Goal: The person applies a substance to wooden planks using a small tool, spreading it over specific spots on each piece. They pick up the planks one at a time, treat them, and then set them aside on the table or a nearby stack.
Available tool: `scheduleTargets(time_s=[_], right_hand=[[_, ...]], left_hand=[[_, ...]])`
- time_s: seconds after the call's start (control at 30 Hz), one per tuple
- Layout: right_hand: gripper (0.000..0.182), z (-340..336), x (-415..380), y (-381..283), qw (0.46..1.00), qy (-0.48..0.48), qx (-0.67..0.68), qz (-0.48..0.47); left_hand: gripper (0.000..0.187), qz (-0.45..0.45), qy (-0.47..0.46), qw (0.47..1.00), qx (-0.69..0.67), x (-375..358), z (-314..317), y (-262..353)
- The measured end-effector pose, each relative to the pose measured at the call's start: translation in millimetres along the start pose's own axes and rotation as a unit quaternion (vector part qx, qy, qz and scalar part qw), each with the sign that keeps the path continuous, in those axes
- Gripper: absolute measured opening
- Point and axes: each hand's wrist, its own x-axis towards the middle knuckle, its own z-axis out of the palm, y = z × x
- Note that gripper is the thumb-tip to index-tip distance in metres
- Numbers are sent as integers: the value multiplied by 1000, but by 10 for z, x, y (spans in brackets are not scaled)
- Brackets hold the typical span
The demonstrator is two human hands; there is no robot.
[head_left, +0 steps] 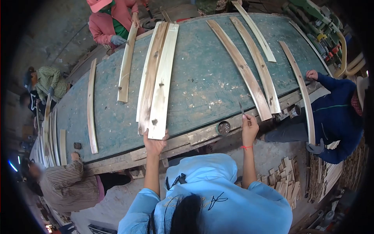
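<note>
My left hand grips the near end of a pale wooden board, thumb on one side and fingers on the other. The board lies lengthwise across the green table and has dark knots. Beside it on the left, partly covered, are a browner board and another pale board. My right hand is closed around a small thin-bladed knife, its tip pointing away from me over the table edge. A round tin with greyish contents sits just left of that hand.
Several more boards lie on the green table, including a brown board to the right. A person in pink handles a board opposite. One in dark blue works at right, one in stripes at left. Wood offcuts are piled on the floor.
</note>
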Motion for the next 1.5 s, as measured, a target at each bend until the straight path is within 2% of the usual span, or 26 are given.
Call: scheduleTargets(time_s=[0.03,0.07,0.17,0.27,0.33,0.4,0.47,0.6,0.7,0.77,0.8,0.83,0.87,0.9,1.0,1.03,1.07,1.17,1.23,1.27,1.3,1.37,1.43,1.5], right_hand=[[17,23,9,12,1000,-8,-14,-13],[17,41,7,7,1000,-12,-15,-12],[17,101,22,-19,998,-20,-36,-41],[17,116,24,4,999,-24,-23,-33],[17,95,26,21,999,-21,-4,-33],[18,39,49,8,998,-25,-44,-41],[17,18,49,-16,1000,-16,3,-27],[17,-82,56,45,1000,-19,-6,-23],[17,-134,33,45,999,-18,-17,-30],[17,-146,24,32,999,-13,-13,-27],[17,-156,28,36,999,-5,-13,-31],[17,-158,28,53,1000,-8,3,-26],[17,-168,31,74,1000,-13,19,-20],[17,-178,39,97,1000,-15,3,-13],[17,-145,74,108,999,-21,-22,-25],[17,-127,64,64,999,-27,-5,-26],[17,-107,55,57,999,-26,-4,-24],[16,-29,72,-1,999,-45,-9,-29],[16,40,53,-97,997,-77,-10,6],[16,97,58,-107,997,-76,-8,6],[17,163,70,-111,995,-98,-6,-34],[19,319,91,-207,979,-140,-34,-145],[20,571,43,-408,957,-224,-62,-174],[19,894,-98,-664,914,-336,-72,-215]], left_hand=[[59,5,48,999,16,-100,-54,-43],[59,7,52,999,15,-196,-105,-78],[57,-39,23,997,-66,-405,-236,-144],[56,-37,-3,996,-75,-512,-320,-237],[55,-19,41,998,-49,-516,-371,-281],[54,-33,19,998,-52,-503,-435,-280],[58,-27,31,997,-62,-516,-302,-299],[59,-34,42,997,-59,-527,-280,-302],[61,-33,47,998,1,-541,-210,-309],[65,3,157,955,250,-597,-141,-338],[65,0,150,956,252,-629,-91,-332],[67,128,157,728,655,-684,-30,-306],[75,233,131,332,905,-753,52,-291],[89,172,173,352,904,-834,195,-283],[93,173,212,330,904,-1010,-21,-246],[94,134,243,333,901,-1079,-53,-291],[94,134,243,332,902,-1176,-82,-332],[92,103,265,355,891,-1521,-220,-402],[90,107,231,407,877,-1874,-349,-303],[89,104,232,402,880,-2087,-415,-208],[87,100,233,398,882,-2324,-475,-80],[87,61,245,351,901,-2815,-561,191],[87,21,296,309,903,-3299,-770,398],[87,38,312,299,901,-3704,-965,494]])
